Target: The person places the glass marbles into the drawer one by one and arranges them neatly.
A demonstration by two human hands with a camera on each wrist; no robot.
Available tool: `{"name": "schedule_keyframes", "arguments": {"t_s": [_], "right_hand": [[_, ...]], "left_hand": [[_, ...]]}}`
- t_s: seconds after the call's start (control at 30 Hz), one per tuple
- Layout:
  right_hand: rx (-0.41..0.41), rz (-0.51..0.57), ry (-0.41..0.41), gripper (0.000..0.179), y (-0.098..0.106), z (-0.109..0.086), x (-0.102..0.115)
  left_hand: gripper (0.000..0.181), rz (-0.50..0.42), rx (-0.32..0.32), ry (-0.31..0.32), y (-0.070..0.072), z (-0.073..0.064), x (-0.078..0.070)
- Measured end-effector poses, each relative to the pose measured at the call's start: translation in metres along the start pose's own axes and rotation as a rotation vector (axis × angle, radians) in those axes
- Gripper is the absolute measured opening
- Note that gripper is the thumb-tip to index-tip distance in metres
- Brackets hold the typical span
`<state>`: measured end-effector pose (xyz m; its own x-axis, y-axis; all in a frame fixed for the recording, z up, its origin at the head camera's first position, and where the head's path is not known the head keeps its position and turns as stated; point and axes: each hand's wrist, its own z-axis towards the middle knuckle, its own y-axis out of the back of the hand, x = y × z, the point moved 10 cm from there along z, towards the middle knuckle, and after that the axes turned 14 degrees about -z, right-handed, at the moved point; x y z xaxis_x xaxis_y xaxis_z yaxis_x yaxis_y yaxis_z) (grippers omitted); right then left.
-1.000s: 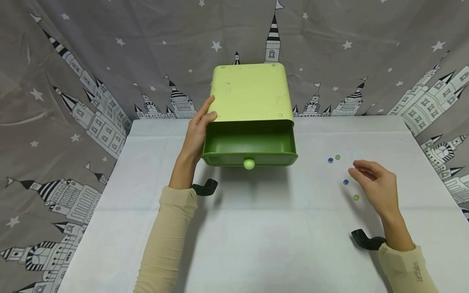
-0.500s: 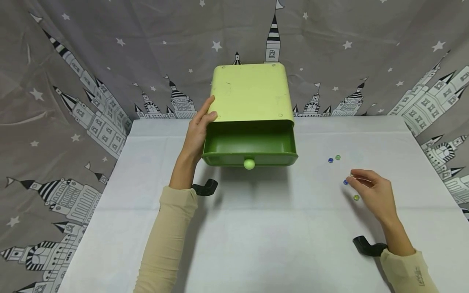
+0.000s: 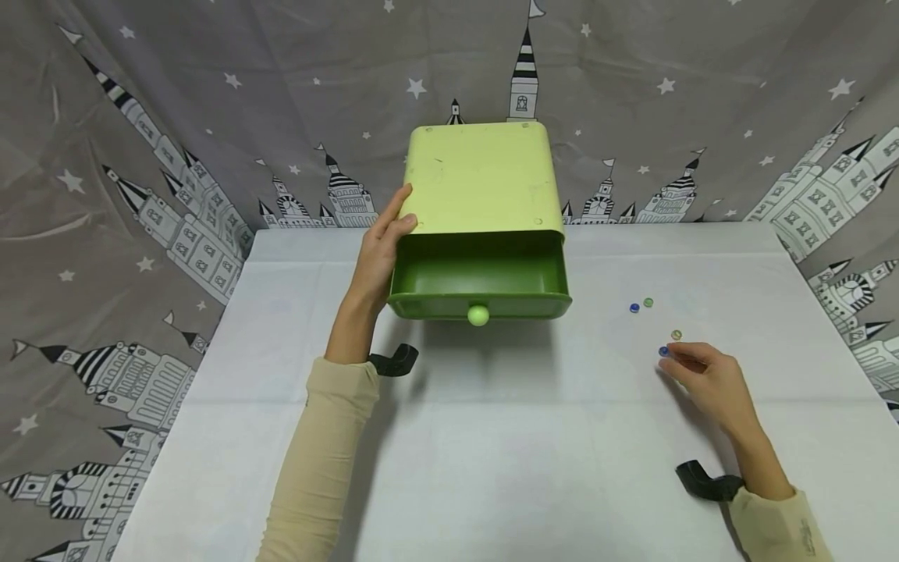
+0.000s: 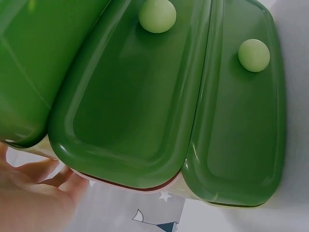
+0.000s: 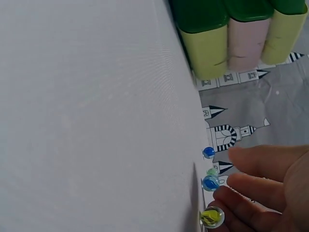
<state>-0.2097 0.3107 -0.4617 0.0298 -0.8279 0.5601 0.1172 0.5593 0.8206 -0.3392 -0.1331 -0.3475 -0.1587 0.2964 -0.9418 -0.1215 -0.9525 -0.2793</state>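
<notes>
A small light-green drawer cabinet [image 3: 485,179] stands at the back of the table, its dark-green top drawer [image 3: 481,269] pulled out. My left hand [image 3: 375,254] rests against the cabinet's left side, with thumb and forefinger on the upper edge. Two closed drawer fronts [image 4: 130,106] with round knobs show in the left wrist view. My right hand [image 3: 712,382] reaches low over the table, fingertips right at a blue glass marble [image 3: 663,351]. Just behind it lies a yellowish marble [image 3: 676,335]. Close by the fingers in the right wrist view is a clear marble with a yellow swirl [image 5: 212,217].
Farther back lie another blue marble [image 3: 634,307] and a green one [image 3: 648,302], to the right of the cabinet. White cloth [image 3: 506,468] covers the table. Grey castle-printed fabric [image 3: 309,86] hangs behind and at the sides. A black wrist mount [image 3: 708,481] sits at the right wrist.
My right hand has come down and nearer me to the blue marble, uncovering the yellowish marble behind and covering the yellow one in front. The left hand and cabinet stay put.
</notes>
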Motion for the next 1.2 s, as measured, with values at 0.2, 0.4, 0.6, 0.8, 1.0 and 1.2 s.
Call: {"name": "schedule_keyframes", "arguments": {"t_s": [0.2,0.4,0.6,0.8,1.0,1.2], "right_hand": [[-0.018,-0.040,0.004,0.036,-0.0025,-0.0032,-0.0039],[-0.012,-0.057,0.008,0.036,-0.0054,-0.0027,-0.0037],[-0.002,-0.100,0.009,0.039,-0.0088,-0.0028,-0.0033],[-0.033,-0.092,0.022,0.038,-0.0061,-0.0026,-0.0013],[-0.026,-0.049,0.010,0.043,-0.0063,-0.0024,-0.0040],[0.007,-0.044,0.013,0.049,-0.0100,-0.0008,-0.0044]], "left_hand": [[0.057,-0.011,-0.006,-0.001,0.0000,-0.0002,0.0010],[0.057,0.012,0.004,-0.011,-0.0014,0.0001,0.0002],[0.057,0.018,-0.016,0.005,0.0012,-0.0004,0.0014],[0.058,0.000,-0.029,0.012,0.0031,-0.0007,0.0018],[0.058,-0.001,-0.014,0.003,0.0018,-0.0002,0.0022],[0.057,0.031,-0.014,0.003,0.0021,0.0005,0.0022]]}}
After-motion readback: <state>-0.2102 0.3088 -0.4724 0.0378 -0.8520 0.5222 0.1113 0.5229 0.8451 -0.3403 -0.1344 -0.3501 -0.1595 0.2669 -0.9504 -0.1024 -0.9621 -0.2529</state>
